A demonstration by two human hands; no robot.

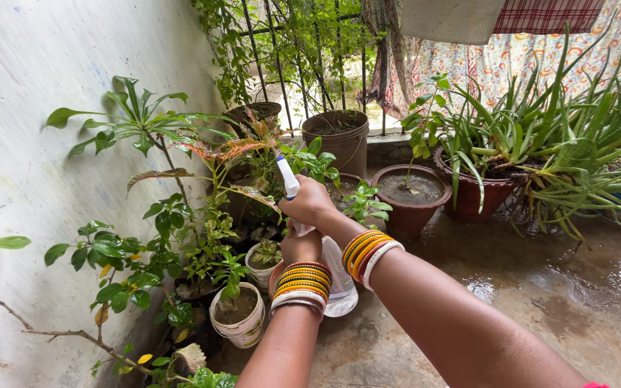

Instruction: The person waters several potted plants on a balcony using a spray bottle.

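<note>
The right hand (310, 203) wraps the trigger head of a clear plastic spray bottle with white-and-blue nozzle (323, 248); the left hand (300, 248) clasps its body, just right of the small white pot (241, 320). Misting works best with steady squeezes aimed at the leaves.

Both bare forearms reach up from the bottom edge toward the middle of the frame, converging there. The right hand (310, 203) sits higher, just left of centre, its back turned to the camera and its fingers (290, 209) curled closed in a grip. The left hand (301, 248) is directly below it, also closed, knuckles up. Each wrist carries a stack of yellow, orange, red and white bangles.
</note>
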